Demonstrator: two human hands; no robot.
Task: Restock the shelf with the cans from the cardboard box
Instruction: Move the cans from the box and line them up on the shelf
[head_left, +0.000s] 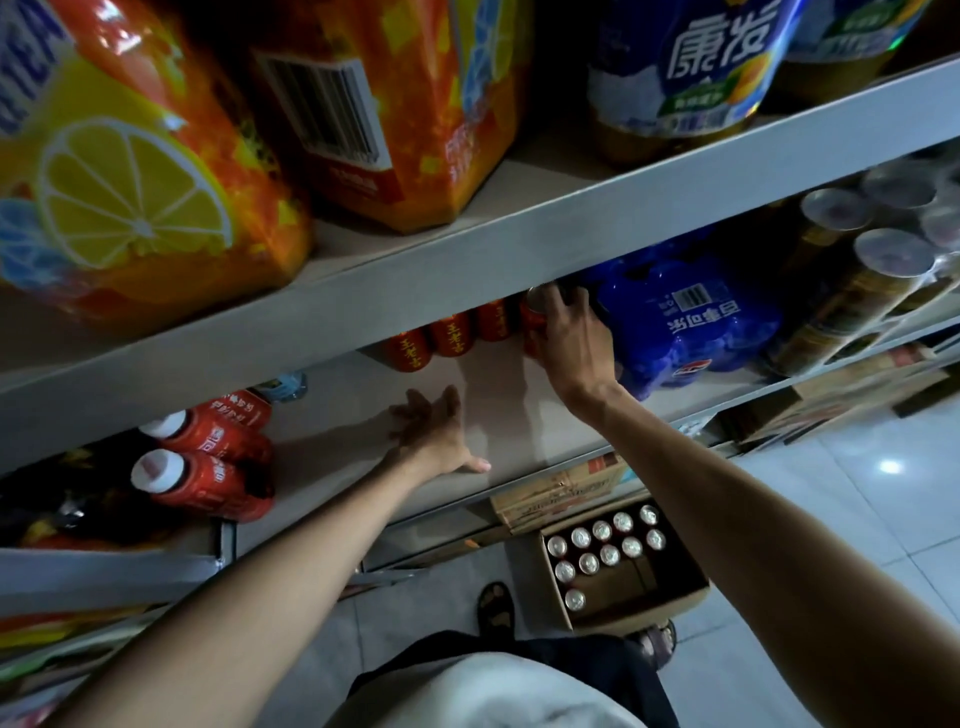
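Three red cans with yellow lettering (451, 333) stand in a row at the back of the middle shelf (519, 415). My right hand (569, 340) is closed around another red can (534, 317) at the right end of that row, beside a blue multipack. My left hand (436, 434) rests flat and open on the bare shelf board, holding nothing. On the floor below, the open cardboard box (660, 592) holds several upright cans (605, 545) seen from the top.
The blue shrink-wrapped multipack (685, 322) sits right of the held can, with wrapped gold cans (857, 291) further right. Red bottles (208, 457) lie at the shelf's left. Large orange and blue bottle packs fill the shelf above. My sandalled foot (496, 605) stands by the box.
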